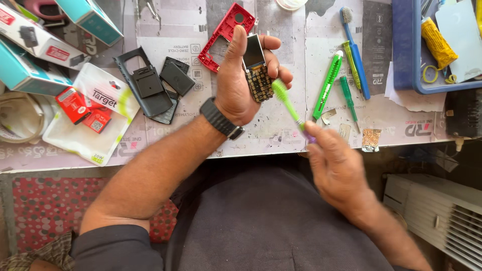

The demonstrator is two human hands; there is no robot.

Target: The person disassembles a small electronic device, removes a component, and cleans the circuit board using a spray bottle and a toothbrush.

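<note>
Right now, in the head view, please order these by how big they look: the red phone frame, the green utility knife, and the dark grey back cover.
1. dark grey back cover, clearly the broadest.
2. red phone frame and green utility knife: unsure. The knife looks longer but thinner, and the left hand hides part of the frame.

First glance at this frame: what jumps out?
Centre frame, the left hand grips a stripped phone, its screen and bare keypad board showing. The right hand holds a light green toothbrush against it. A red phone frame lies behind, and dark covers lie to the left on the table.
</note>
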